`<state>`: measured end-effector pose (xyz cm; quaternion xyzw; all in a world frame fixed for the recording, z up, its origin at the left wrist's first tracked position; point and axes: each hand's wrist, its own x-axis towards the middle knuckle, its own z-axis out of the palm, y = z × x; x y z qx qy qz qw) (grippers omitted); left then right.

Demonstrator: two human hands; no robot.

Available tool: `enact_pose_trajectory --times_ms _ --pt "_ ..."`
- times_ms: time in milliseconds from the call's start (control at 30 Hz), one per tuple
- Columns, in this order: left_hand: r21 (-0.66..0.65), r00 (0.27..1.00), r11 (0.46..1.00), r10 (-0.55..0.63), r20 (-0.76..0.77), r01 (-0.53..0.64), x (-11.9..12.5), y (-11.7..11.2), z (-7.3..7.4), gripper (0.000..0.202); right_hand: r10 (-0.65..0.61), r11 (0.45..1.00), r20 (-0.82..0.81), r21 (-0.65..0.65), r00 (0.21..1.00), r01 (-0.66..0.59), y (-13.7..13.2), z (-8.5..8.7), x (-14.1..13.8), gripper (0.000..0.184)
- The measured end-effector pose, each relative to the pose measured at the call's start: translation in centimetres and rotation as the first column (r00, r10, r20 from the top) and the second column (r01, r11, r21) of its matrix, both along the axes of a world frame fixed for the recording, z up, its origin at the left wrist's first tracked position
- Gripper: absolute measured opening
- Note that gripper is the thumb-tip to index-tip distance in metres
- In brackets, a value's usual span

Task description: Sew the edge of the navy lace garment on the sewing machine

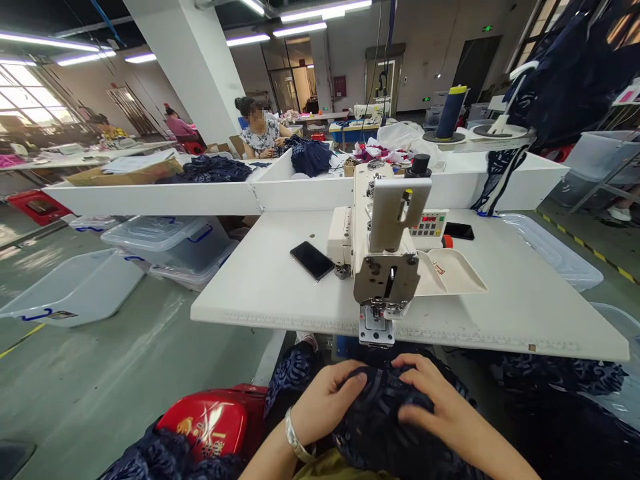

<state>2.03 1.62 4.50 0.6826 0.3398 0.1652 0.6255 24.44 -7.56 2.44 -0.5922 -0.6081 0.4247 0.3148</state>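
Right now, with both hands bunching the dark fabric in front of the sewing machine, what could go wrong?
The left hand and right hand grip the dark navy patterned fabric just below the white sewing machine's metal presser head; fingers could stray under it. Loose fabric hangs off the lap towards the red stool and might snag. The black smartphone lying on the white work table beside the machine could be swept off by cloth.

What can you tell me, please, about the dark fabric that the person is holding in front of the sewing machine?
The dark fabric is navy blue with a raised, velvety leaf-like pattern. It lies bunched and crumpled in the person's lap, just below the table edge and the sewing machine's head. The left hand grips it from the left, fingers curled into the folds, and the right hand presses on it from the right. More of it spills down both sides.
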Motion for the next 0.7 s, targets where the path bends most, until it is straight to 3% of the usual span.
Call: enact_pose_trajectory --times_ms 100,200,267,333,400,433,500,533,600,700 --pt "-0.239 0.998 0.97 0.058 0.024 -0.051 -0.4 -0.5 -0.8 0.051 -0.049 0.997 -0.038 -0.058 0.998 0.047 0.3 1.3 0.3 0.025" --pt "-0.313 0.988 0.941 0.15 0.046 -0.129 -0.7 -0.7 -1.9 0.054 -0.035 0.993 -0.106 -0.115 0.994 0.023 0.8 3.0 1.3 0.029" --pt "-0.322 0.985 0.936 0.168 0.049 -0.143 -1.0 -0.6 -1.9 0.055 -0.026 0.994 -0.12 -0.11 0.992 0.013 1.4 4.1 1.9 0.029" --pt "-0.193 0.989 0.97 0.15 0.012 -0.145 -1.3 -0.5 -0.9 0.05 -0.007 0.996 -0.083 -0.091 0.997 -0.001 1.9 5.0 2.0 0.029" --pt "0.061 0.987 0.986 0.156 -0.025 -0.154 -1.5 -0.7 0.8 0.032 0.028 0.997 -0.022 -0.066 0.999 -0.029 2.5 5.8 1.6 0.029" --pt "0.203 0.988 0.969 0.15 -0.024 -0.142 -1.6 -0.8 1.9 0.023 0.053 0.997 0.008 -0.053 0.999 -0.053 2.7 6.1 1.1 0.028" --pt "0.387 0.997 0.92 0.07 0.014 -0.07 -1.4 -1.3 3.7 0.043 0.119 0.993 0.048 -0.032 0.992 -0.118 2.9 6.8 -0.1 0.025" --pt "0.413 1.0 0.91 0.008 0.028 -0.019 -1.1 -1.5 4.4 0.051 0.159 0.987 0.062 -0.027 0.985 -0.157 3.0 7.2 -0.7 0.023" --pt "0.374 0.998 0.926 -0.06 0.021 0.048 -0.3 -1.7 5.0 0.044 0.226 0.974 0.063 -0.02 0.972 -0.225 3.2 7.6 -1.7 0.021" --pt "0.238 0.999 0.971 0.014 -0.049 -0.002 1.2 -1.4 4.5 0.017 0.192 0.981 0.066 0.012 0.979 -0.193 3.8 7.5 -2.0 0.018"
